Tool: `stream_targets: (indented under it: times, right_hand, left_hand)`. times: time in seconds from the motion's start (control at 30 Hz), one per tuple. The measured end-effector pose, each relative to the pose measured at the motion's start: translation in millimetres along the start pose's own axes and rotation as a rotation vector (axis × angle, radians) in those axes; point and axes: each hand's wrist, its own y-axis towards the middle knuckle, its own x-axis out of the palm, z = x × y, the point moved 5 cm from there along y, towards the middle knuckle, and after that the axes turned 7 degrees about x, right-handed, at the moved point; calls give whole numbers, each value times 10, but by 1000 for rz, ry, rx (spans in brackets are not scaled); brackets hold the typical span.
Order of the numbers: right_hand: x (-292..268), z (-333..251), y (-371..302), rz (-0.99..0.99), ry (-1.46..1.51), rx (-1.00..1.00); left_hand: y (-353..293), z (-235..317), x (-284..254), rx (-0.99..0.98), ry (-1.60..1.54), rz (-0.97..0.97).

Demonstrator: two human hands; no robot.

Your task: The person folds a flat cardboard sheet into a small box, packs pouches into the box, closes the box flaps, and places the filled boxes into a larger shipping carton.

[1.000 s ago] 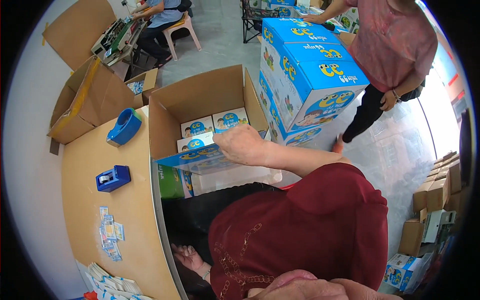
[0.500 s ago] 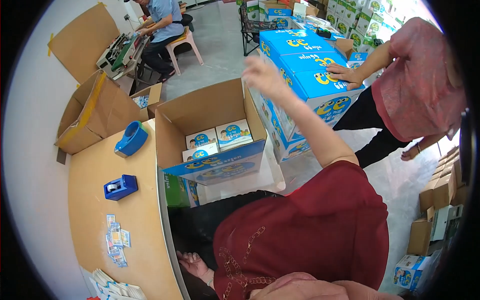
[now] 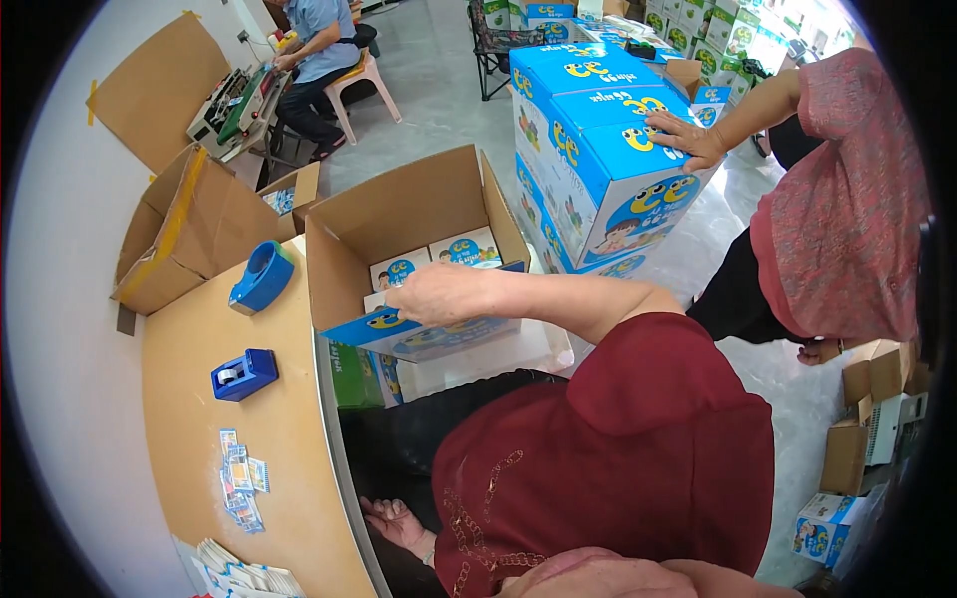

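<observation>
My right hand (image 3: pixel 444 295) reaches across the near wall of an open cardboard carton (image 3: pixel 399 184). Its fingers are bent together over a small white box (image 3: pixel 375 302), and what they hold, if anything, is hidden. Two more small printed boxes, one to the left (image 3: pixel 399 271) and one to the right (image 3: pixel 466 249), lie beside it in the carton. My left hand (image 3: pixel 394 520) rests palm up on my dark-clothed lap beside the table edge, fingers loosely curled, apart and empty.
On the wooden table (image 3: pixel 184 399) are a large blue tape dispenser (image 3: pixel 262 277), a smaller one (image 3: pixel 244 375), small printed packets (image 3: pixel 239 478) and folded papers (image 3: pixel 244 573). Blue cartons (image 3: pixel 598 120) are stacked beyond, under a co-worker's hand (image 3: pixel 693 140). Another person (image 3: pixel 319 50) sits far left.
My right hand has come down from above, near the blue cartons, to the open carton. The co-worker on the right has shifted, one hand staying on the stack. My left hand stays on my lap.
</observation>
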Motion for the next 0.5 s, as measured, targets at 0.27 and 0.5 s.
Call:
stream_targets:
  times: [0.27,0.5]
  right_hand:
    - [31,20,-101,94,3,-26]
    - [-58,-42,-127,138,-27,-65]
  left_hand:
    - [-76,-19,8,23,15,2]
    - [-46,-11,61,28,8,-40]
